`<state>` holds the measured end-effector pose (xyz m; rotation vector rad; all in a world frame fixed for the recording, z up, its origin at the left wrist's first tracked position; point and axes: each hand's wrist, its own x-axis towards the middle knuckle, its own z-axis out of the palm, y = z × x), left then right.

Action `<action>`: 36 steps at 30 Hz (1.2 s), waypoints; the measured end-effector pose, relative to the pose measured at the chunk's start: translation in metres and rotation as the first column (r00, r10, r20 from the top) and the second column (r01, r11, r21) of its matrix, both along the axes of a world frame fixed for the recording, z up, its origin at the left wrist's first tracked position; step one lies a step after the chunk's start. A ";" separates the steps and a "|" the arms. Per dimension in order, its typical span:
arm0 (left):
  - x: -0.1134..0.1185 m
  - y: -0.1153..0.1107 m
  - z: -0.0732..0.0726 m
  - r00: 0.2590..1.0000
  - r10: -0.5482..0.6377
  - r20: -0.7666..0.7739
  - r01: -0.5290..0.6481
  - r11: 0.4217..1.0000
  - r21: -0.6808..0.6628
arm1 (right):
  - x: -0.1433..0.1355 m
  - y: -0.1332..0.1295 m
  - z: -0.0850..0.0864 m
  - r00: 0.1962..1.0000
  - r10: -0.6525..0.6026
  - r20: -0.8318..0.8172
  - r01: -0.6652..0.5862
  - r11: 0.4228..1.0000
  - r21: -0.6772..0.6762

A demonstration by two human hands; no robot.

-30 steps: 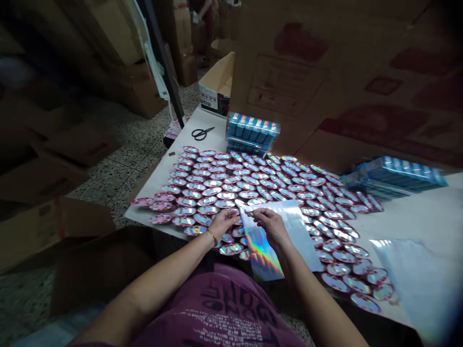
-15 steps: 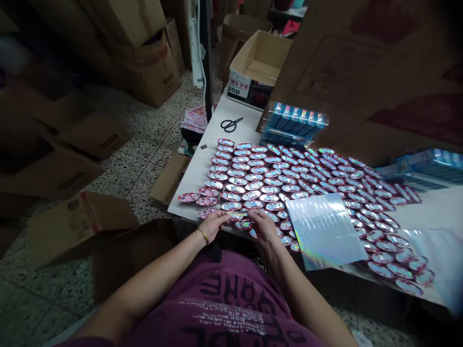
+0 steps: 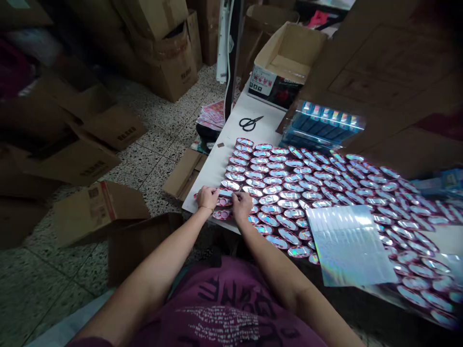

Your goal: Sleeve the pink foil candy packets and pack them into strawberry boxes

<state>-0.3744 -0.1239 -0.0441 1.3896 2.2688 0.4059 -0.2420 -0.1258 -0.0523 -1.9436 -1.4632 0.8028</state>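
Observation:
My left hand (image 3: 208, 198) has its fingers pressed together at the left end of a shiny silvery film strip (image 3: 225, 193). At the strip's other end, the fingers of my right hand (image 3: 242, 206) are closed on it. The strip lies over one of the pink-patterned oval pieces near the table's left front corner. Just below it are bare pink oval pieces (image 3: 222, 214) with round shapes on them. Rows of oval pieces with silvery shiny tops (image 3: 271, 199) spread to the right. A holographic sheet (image 3: 350, 246) rests on the front rows.
Black scissors (image 3: 249, 124) lie on the white table (image 3: 235, 113). Behind the rows stand clear-wrapped blue packs (image 3: 325, 120) and an open carton (image 3: 278, 72). Cardboard boxes (image 3: 97, 207) crowd the floor at left. A large cardboard panel (image 3: 379, 86) leans at the back right.
Both hands have moved up and to the left along the table with the shiny strip, from the front edge to the pink pieces at the corner. The view has turned left.

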 end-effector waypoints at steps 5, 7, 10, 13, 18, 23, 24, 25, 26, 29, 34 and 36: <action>0.003 0.001 -0.003 0.986 -0.076 -0.148 0.072 0.997 -0.029 | -0.004 0.003 -0.001 0.977 0.061 0.204 -0.059 0.998 -0.015; 0.004 0.001 -0.005 0.979 -0.090 -0.183 0.087 0.996 -0.022 | -0.007 0.005 -0.002 0.964 0.086 0.251 -0.080 0.996 -0.035; 0.005 0.004 -0.006 0.975 -0.103 -0.197 0.099 0.995 -0.033 | -0.009 0.008 -0.005 0.941 0.120 0.317 -0.103 0.992 -0.070; 0.003 0.004 -0.006 0.980 -0.068 -0.190 0.067 0.998 -0.012 | -0.005 0.008 -0.003 0.918 0.135 0.374 -0.110 0.990 -0.086; -0.006 -0.011 0.003 0.941 -0.251 -0.226 0.272 0.960 0.068 | 0.014 -0.001 0.006 0.772 0.375 0.513 -0.403 0.913 -0.061; -0.008 -0.020 0.008 0.847 -0.415 -0.332 0.427 0.903 -0.041 | 0.024 0.001 0.014 0.544 0.581 0.606 -0.643 0.752 -0.144; -0.008 -0.019 0.009 0.847 -0.408 -0.340 0.415 0.908 -0.056 | 0.026 0.003 0.016 0.538 0.588 0.604 -0.648 0.747 -0.149; -0.006 -0.017 0.010 0.853 -0.395 -0.341 0.397 0.915 -0.066 | 0.031 0.004 0.017 0.544 0.591 0.595 -0.650 0.746 -0.147; -0.004 -0.016 0.010 0.865 -0.372 -0.336 0.373 0.926 -0.066 | 0.039 0.005 0.019 0.561 0.589 0.582 -0.647 0.750 -0.137; 0.019 -0.011 0.011 0.904 -0.307 -0.297 0.324 0.946 0.010 | 0.085 0.001 0.022 0.678 0.517 0.522 -0.589 0.807 -0.036; 0.134 0.000 0.016 0.817 -0.563 -0.129 0.577 0.797 0.176 | 0.230 -0.012 0.025 0.878 0.321 0.354 -0.403 0.896 0.185; 0.196 0.007 0.021 0.710 -0.700 -0.073 0.696 0.684 0.218 | 0.295 -0.008 0.028 0.906 0.208 0.368 -0.304 0.925 0.226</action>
